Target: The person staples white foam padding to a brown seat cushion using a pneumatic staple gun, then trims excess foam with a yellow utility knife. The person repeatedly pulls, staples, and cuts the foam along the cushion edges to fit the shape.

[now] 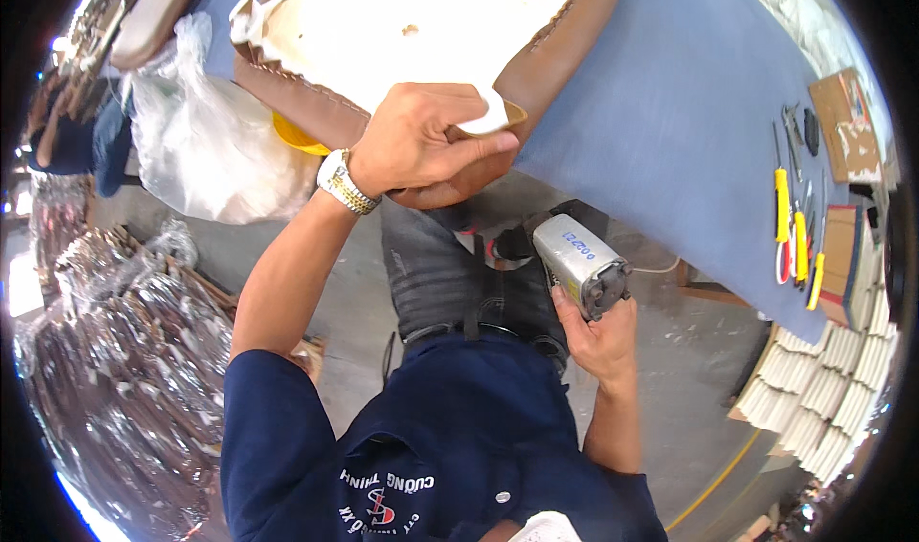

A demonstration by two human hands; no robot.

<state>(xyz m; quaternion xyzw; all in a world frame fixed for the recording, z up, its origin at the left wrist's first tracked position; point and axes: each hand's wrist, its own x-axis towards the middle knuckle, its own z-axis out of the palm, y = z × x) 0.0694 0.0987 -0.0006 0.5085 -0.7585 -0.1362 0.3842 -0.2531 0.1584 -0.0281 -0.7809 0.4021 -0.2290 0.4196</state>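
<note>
Brown leather piece [565, 34] with a cream lining lies on the blue tabletop [670, 111] at the upper middle of the frame, its lower corner hanging past the tabletop's near edge. The left hand [421, 140] sits right at that corner, just below the frame's upper centre: the fingers are curled over the leather from above and the thumb presses along its edge, so the hand is closed in a pinch on the corner. The left forearm rises from the lower left of the frame toward it, with a metal wristwatch [345, 183] at the wrist.

A grey hand tool [579, 264] with a boxy metal body is to the right of the frame's centre, below the leather and apart from it. The right hand [598, 336] grips it from underneath, fingers wrapped closed around its lower end, the forearm coming up from the lower edge with the wrist bent.

At the right of the frame, yellow-handled tools [796, 240] lie on the tabletop beside cardboard boxes [842, 125]. A clear plastic bag [206, 140] rests at the upper left, and stacked white pieces [823, 389] fill the lower right.
</note>
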